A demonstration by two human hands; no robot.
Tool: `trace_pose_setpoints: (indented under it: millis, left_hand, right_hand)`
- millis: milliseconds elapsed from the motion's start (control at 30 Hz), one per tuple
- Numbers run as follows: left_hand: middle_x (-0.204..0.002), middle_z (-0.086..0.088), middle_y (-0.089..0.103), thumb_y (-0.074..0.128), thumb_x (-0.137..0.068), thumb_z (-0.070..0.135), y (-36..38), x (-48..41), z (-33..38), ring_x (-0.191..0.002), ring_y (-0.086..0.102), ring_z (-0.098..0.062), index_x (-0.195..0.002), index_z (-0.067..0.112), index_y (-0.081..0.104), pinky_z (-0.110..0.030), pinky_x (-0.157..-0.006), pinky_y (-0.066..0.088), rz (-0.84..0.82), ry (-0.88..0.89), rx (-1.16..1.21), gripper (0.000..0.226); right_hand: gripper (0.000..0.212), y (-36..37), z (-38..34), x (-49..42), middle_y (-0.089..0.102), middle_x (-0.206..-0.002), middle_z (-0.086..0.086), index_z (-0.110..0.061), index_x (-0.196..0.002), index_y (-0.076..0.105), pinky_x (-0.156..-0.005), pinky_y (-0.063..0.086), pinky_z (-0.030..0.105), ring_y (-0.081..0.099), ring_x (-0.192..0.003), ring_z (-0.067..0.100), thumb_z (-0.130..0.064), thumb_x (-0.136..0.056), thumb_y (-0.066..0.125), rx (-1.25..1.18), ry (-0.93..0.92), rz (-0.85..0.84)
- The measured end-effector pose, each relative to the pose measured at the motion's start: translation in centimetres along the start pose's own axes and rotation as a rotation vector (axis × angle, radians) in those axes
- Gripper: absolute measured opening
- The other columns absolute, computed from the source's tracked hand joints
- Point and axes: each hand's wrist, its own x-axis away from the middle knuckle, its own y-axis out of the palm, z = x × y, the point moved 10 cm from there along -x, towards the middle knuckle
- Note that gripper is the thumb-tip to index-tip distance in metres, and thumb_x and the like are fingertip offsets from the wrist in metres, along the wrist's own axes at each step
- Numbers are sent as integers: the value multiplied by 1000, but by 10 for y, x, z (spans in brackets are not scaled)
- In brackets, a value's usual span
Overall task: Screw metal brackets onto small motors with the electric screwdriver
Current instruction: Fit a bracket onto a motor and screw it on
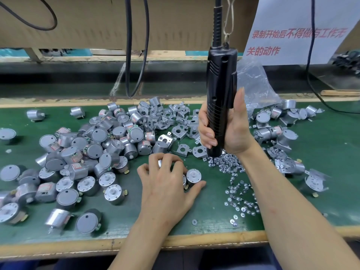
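The right hand (pixel 231 129) is wrapping fully round the black electric screwdriver (pixel 220 98), which is hanging upright from a hook and pointing its tip into a heap of silver flat-headed screws (pixel 228 164). Left of the screwdriver and nearer the person, the left hand (pixel 167 184) is curling over a small silver cylindrical motor (pixel 193 176), thumb stretched beneath it and fingers bent. How firmly it is holding is hard to tell.

The motor is wearing no bracket yet, and the bent silver metal brackets (pixel 183 131) are lying just left of the screwdriver. Driving now would probably be fastening nothing. The tip is disappearing among the screws, so a screw may be seating crooked on it. The round motor may also be rolling if the hold is loose.

Nothing is sitting in trays, and the parts are lying loose on the green mat (pixel 321 152). Behind the screwdriver a crumpled clear plastic bag (pixel 253 84) is slumping open, its contents unclear.
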Motion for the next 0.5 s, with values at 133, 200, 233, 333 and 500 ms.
trace_pose_setpoints:
  millis: [133, 200, 233, 333, 500]
  left_hand:
    - [-100, 7, 59, 61, -76, 69, -1, 0, 1, -101, 48, -26, -75, 21, 60, -40, -76, 31, 13, 15, -15, 49]
    - [-99, 7, 59, 62, -76, 69, -1, 1, 2, -100, 48, -26, -75, 20, 59, -40, -76, 31, 19, 16, -16, 49]
    - [-99, 6, 59, 62, -76, 69, -1, 0, 2, -100, 48, -26, -75, 20, 59, -40, -76, 31, 19, 16, -16, 49]
    - [-99, 6, 59, 61, -75, 69, -1, 0, 2, -100, 48, -26, -75, 19, 60, -40, -76, 31, 12, 14, -18, 50]
    - [-99, 5, 59, 60, -75, 72, 0, 0, 1, -100, 49, -28, -74, 19, 61, -40, -76, 30, -1, 14, -31, 53]
  right_hand:
    - [81, 1, 1, 1, 47, -52, -1, -12, -67, 53, -39, 34, 26, 40, -36, 12, -94, -65, 55, -11, 9, 1]
    - [81, 3, 3, 0, 47, -52, -1, -13, -68, 53, -39, 35, 25, 40, -35, 12, -93, -66, 54, -11, 11, -7]
    - [81, 4, 3, 0, 47, -52, -1, -12, -68, 53, -39, 35, 25, 40, -36, 12, -93, -67, 54, -10, 11, -9]
    - [83, 6, 3, 0, 48, -52, -1, -11, -69, 52, -40, 37, 24, 40, -36, 12, -94, -67, 53, -13, 12, -14]
    - [80, 9, 3, 0, 47, -53, -2, -14, -69, 56, -41, 38, 24, 41, -37, 12, -94, -66, 53, -20, 4, -18]
